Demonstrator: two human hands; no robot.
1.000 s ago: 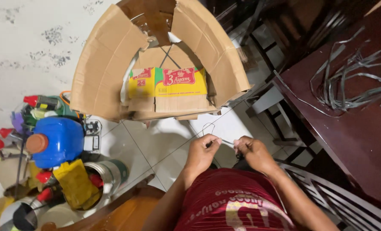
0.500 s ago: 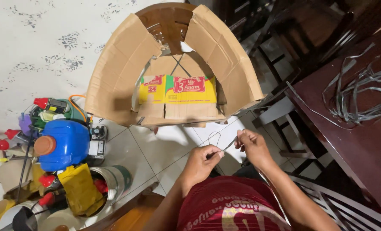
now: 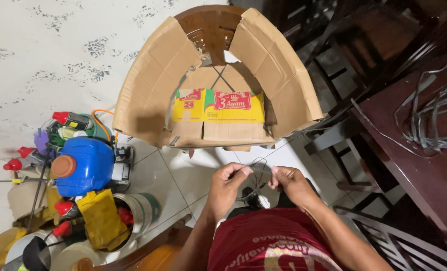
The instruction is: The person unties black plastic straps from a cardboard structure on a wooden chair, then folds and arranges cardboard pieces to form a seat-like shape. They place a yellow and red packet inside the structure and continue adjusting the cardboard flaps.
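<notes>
while the head camera looks down, both hands are close together above the tiled floor (image 3: 183, 175), just in front of a red shirt (image 3: 268, 246). the left hand (image 3: 226, 188) has thumb and fingers pinched together on a thin wire (image 3: 256, 175), and the right hand (image 3: 291, 183) pinches the same wire from the other side. the wire makes a small loop between the two hands, and one part of it rises a little above the fingertips; where its ends go i cannot tell, because it is very thin. ahead of the hands is a brown plastic chair (image 3: 211, 30), and cardboard (image 3: 153, 95) is wrapped around its back and sides like a curved wall. on the seat, inside this wall, lies a flat piece of a yellow and red carton (image 3: 218, 106). more thin wire crosses behind it and along the front edge of the seat. at the left, on the floor, stands a blue jug (image 3: 85, 165) with an orange cap, and around it are spray cans with red caps (image 3: 70, 119), a yellow bag (image 3: 100, 221) and a round tin (image 3: 140, 211). at the right is a dark wooden table (image 3: 424, 175), well apart from the hands, and on it lies a heap of grey straps (image 3: 434, 118). a dark chair frame (image 3: 364, 170) stands between the table and the cardboard. the wall (image 3: 48, 50) at the top left is pale with dark spots.
</notes>
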